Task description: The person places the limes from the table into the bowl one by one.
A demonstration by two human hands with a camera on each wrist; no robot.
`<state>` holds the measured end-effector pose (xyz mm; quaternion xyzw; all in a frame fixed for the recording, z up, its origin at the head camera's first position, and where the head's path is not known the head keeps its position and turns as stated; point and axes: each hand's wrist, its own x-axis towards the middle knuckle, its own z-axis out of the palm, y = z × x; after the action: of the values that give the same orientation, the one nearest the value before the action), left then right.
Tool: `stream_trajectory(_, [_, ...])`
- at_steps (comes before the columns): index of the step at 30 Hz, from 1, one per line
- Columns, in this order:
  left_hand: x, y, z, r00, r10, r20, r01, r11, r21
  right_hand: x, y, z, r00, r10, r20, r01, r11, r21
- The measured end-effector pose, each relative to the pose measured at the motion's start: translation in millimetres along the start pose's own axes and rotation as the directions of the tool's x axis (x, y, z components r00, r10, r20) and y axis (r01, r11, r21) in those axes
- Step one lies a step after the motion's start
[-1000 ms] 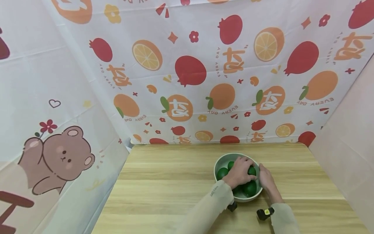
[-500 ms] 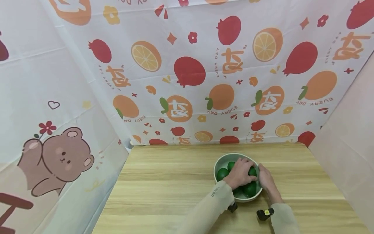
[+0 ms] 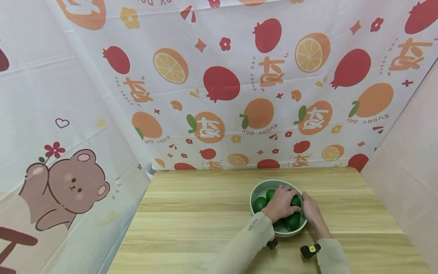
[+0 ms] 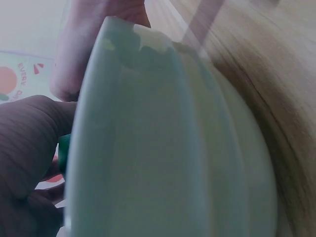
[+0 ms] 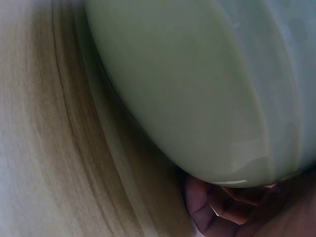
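A pale green bowl stands on the wooden table, holding several dark green, round, lime-like fruits. My left hand reaches over the near rim into the bowl. Its thumb and fingers curl round a green fruit at the bowl's right side. In the left wrist view, only a sliver of green shows beside that hand; the bowl's outer wall covers most of the picture. My right hand holds the bowl's right side, and in the right wrist view its fingers curl against the bowl's lower wall.
The wooden table extends left and right of the bowl. A fruit-printed cloth hangs behind it. A bear-printed cloth covers the left side, and a plain pale panel stands at the right.
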<state>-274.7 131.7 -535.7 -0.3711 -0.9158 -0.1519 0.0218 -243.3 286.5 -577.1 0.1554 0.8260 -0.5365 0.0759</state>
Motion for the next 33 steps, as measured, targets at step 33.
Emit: stream_trajectory(33, [-8.9, 2.9, -5.6, 0.997, 0.018, 0.069, -0.026, 0.991, 0.128, -1.1, 0.6, 0.9, 1.0, 0.006, 0.002, -0.006, 1.0, 0.019])
